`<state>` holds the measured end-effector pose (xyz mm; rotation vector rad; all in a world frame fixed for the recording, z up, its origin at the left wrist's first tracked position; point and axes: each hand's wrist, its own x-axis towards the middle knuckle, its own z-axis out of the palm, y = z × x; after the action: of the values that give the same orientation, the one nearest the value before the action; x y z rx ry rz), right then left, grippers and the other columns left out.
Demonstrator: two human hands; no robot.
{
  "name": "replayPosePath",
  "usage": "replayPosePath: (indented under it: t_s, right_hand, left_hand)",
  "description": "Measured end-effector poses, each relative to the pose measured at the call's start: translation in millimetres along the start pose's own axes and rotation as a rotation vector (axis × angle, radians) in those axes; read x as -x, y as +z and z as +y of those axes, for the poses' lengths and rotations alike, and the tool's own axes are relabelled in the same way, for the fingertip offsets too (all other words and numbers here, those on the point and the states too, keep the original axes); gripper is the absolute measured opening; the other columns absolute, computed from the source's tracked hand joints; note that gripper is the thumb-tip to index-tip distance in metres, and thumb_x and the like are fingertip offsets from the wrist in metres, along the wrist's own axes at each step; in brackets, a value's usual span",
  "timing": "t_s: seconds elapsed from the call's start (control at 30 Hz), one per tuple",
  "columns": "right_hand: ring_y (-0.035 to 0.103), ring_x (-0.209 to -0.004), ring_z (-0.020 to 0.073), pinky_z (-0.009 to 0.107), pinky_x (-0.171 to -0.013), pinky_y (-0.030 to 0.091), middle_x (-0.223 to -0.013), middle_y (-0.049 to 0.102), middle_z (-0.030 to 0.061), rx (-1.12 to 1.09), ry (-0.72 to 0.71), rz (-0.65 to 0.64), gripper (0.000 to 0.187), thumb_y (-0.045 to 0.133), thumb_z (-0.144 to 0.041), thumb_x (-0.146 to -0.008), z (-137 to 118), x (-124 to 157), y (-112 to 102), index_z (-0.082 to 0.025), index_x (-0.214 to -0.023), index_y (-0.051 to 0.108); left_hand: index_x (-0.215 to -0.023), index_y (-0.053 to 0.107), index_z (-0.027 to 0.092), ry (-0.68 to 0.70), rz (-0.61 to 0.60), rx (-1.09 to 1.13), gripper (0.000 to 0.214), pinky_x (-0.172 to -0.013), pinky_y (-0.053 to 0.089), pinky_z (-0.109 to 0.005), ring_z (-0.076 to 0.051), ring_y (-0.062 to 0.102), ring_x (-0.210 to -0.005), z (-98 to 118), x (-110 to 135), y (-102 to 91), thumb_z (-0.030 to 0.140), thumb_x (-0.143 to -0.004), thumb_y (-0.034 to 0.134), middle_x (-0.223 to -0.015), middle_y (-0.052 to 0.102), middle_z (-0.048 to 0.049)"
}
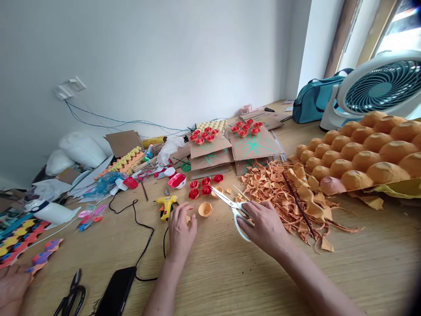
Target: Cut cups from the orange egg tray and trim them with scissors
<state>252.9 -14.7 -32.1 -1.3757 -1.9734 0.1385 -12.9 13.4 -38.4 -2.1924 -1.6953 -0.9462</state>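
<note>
My right hand grips the white-handled scissors, blades open and pointing left toward several red paper roses. My left hand rests on the wooden table with fingers curled round a small orange piece that is mostly hidden. An orange paper cup lies just ahead of it, and a yellow glue gun sits to its left. A heap of orange paper scraps lies right of the scissors.
An orange egg tray, a fan and a teal bag stand at the right. Cardboard sheets with red roses lie at the back. Black scissors, a phone and another person's hand are at the lower left.
</note>
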Motion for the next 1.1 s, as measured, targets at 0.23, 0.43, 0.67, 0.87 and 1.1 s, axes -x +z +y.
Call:
replayPosePath:
  t_s: [0.23, 0.43, 0.67, 0.87, 1.1]
  right_hand:
    - [0.063, -0.078, 0.0188, 0.031, -0.078, 0.031, -0.085, 0.068, 0.0014, 0.029, -0.028, 0.001, 0.013, 0.057, -0.033, -0.092, 9.3, 1.2, 9.7, -0.021, -0.088, 0.058]
    - [0.061, -0.075, 0.0182, 0.031, -0.077, 0.032, -0.079, 0.066, 0.0000, 0.033, -0.047, -0.004, 0.015, 0.054, -0.034, -0.094, 8.5, 1.5, 8.7, -0.021, -0.086, 0.056]
    - [0.061, -0.076, 0.0187, 0.032, -0.077, 0.031, -0.085, 0.068, 0.0010, 0.008, -0.037, 0.010, 0.012, 0.057, -0.032, -0.091, 4.1, 0.9, 4.8, -0.021, -0.088, 0.057]
    - [0.061, -0.079, 0.0189, 0.032, -0.078, 0.032, -0.084, 0.067, 0.0016, -0.055, -0.027, -0.027, 0.011, 0.057, -0.031, -0.092, -1.9, 1.1, 2.7, -0.021, -0.089, 0.057]
    - [0.060, -0.080, 0.0194, 0.032, -0.078, 0.034, -0.083, 0.066, 0.0020, -0.089, -0.034, -0.132, 0.011, 0.058, -0.031, -0.090, -12.5, 2.7, 0.4, -0.020, -0.091, 0.058]
  left_hand:
    - [-0.112, 0.062, 0.020, -0.209, -0.193, -0.155, 0.030, -0.094, 0.046, -0.047, -0.032, 0.056, -0.113, -13.7, 2.6, -9.7, 0.018, -0.083, 0.055, -0.123, 0.061, -0.0114]
    - [-0.115, 0.062, 0.019, -0.255, -0.340, -0.179, 0.038, -0.089, 0.048, -0.043, -0.030, 0.060, -0.106, -17.7, 7.3, -11.5, 0.009, -0.080, 0.053, -0.118, 0.064, -0.0117]
    - [-0.109, 0.064, 0.021, -0.467, -0.080, 0.456, 0.029, -0.082, 0.050, -0.035, -0.025, 0.063, -0.099, -1.3, -7.5, -20.9, 0.033, -0.083, 0.062, -0.111, 0.065, -0.0091]
    - [-0.110, 0.062, 0.020, -0.866, -0.236, 1.480, 0.041, -0.055, 0.044, -0.022, -0.015, 0.065, -0.068, 46.8, -4.3, -19.1, 0.051, -0.084, 0.062, -0.096, 0.070, -0.0057]
    - [-0.109, 0.067, 0.015, -0.976, -0.365, 1.845, 0.041, -0.056, 0.045, -0.023, -0.017, 0.066, -0.074, 56.1, 5.8, -12.7, 0.048, -0.085, 0.065, -0.102, 0.071, -0.0113]
